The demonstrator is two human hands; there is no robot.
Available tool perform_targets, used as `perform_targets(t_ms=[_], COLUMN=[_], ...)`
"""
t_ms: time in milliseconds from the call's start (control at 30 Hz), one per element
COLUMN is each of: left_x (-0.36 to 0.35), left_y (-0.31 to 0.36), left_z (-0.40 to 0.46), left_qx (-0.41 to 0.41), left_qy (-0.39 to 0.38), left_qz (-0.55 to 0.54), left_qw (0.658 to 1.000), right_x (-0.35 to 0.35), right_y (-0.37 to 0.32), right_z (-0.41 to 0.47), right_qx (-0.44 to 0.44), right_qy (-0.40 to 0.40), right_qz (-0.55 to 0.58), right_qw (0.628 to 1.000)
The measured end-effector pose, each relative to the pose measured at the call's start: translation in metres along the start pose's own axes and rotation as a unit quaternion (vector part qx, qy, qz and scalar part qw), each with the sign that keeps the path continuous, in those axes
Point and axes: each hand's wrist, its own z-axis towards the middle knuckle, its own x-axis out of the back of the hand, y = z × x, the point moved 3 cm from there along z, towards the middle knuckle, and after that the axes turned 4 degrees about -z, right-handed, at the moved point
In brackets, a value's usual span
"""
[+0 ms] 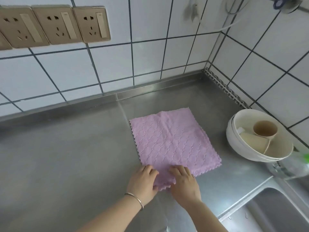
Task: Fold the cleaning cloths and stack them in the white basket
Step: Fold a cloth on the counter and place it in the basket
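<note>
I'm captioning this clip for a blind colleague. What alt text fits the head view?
Two hands, left hand and right hand, grip the near edge of a pink cleaning cloth spread flat on a steel counter. To the right, stacked white bowls hold cups beside a sink.

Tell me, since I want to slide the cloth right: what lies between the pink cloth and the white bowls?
Only bare steel counter lies between the pink cloth and the white bowls, as the head view shows; nothing stands in that gap.
</note>
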Motion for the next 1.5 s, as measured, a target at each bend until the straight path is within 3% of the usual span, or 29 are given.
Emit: perform_targets(t_ms=[300,400,500,600,767,1033,1233,1433,1500], left_x=[0.001,0.014,0.036,0.064,0.14,0.27,0.337,0.377,0.372], left_y=[-0.007,-0.005,-0.006,-0.017,-0.056,-0.148,-0.234,-0.255,-0.248], left_z=[0.007,0.013,0.015,0.013,-0.005,-0.079,-0.119,-0.169,-0.191], left_qx=[-0.019,0.012,0.107,0.121,0.153,0.143,0.213,0.186,0.161], left_qy=[0.029,0.076,0.112,0.178,0.259,0.402,0.42,0.488,0.484], left_qz=[0.043,-0.026,-0.112,-0.175,-0.3,-0.248,-0.191,-0.191,-0.194], left_qw=[0.998,0.997,0.982,0.961,0.905,0.87,0.861,0.831,0.838], right_x=[0.002,0.006,0.018,0.039,0.088,0.179,0.188,0.205,0.208], right_y=[0.0,0.005,0.019,0.032,0.024,-0.119,-0.233,-0.291,-0.297], right_z=[0.002,0.008,0.018,0.027,0.046,0.079,0.114,0.105,0.093], right_qx=[0.013,0.008,-0.039,-0.073,-0.088,0.018,0.056,0.125,0.152], right_qy=[0.025,0.044,0.068,0.097,0.143,0.129,0.105,0.171,0.183], right_qz=[-0.063,-0.088,-0.095,-0.094,0.041,0.229,0.264,0.328,0.333], right_qw=[0.998,0.995,0.992,0.988,0.985,0.965,0.957,0.921,0.912])
